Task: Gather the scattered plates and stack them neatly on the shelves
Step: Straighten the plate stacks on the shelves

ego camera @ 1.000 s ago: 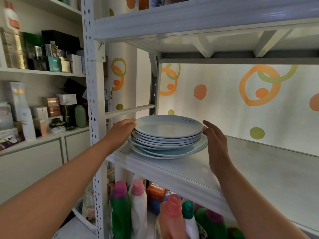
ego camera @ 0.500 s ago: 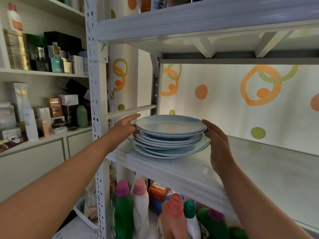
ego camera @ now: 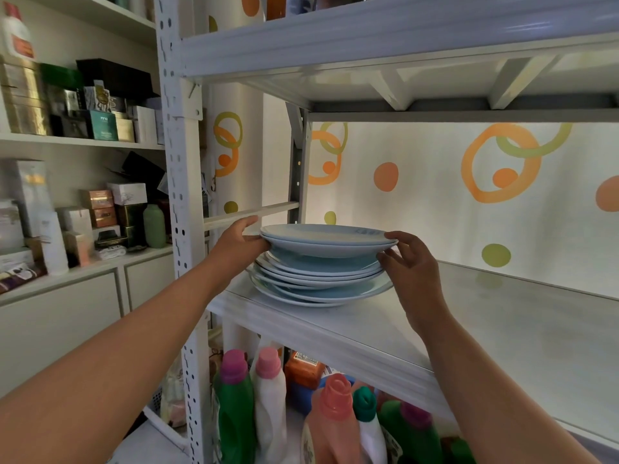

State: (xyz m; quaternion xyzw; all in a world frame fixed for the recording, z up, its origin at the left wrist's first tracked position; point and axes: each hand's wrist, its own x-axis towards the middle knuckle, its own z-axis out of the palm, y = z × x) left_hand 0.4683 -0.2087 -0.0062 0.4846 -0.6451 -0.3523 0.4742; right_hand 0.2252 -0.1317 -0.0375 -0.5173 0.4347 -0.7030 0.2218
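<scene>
Both hands on the top two plates, centre of frame.
Left of frame: boxes (ego camera: 100, 209) stood on a side counter. Left hand (ego camera: 239, 241) gripped the left rim of the top two plates (ego camera: 328, 241), fingers curled against the edge. The pair sat level over the stack (ego camera: 318, 279) of pale blue plates, which stood at the left end of the white shelf (ego camera: 502, 329), near the upright post (ego camera: 181, 195). Contact between pair and stack could not be told. Right hand (ego camera: 407, 262) pinched the right rim, thumb on top, fingers beneath. Lower centre: detergent bottles (ego camera: 271, 396) stood under the shelf.
</scene>
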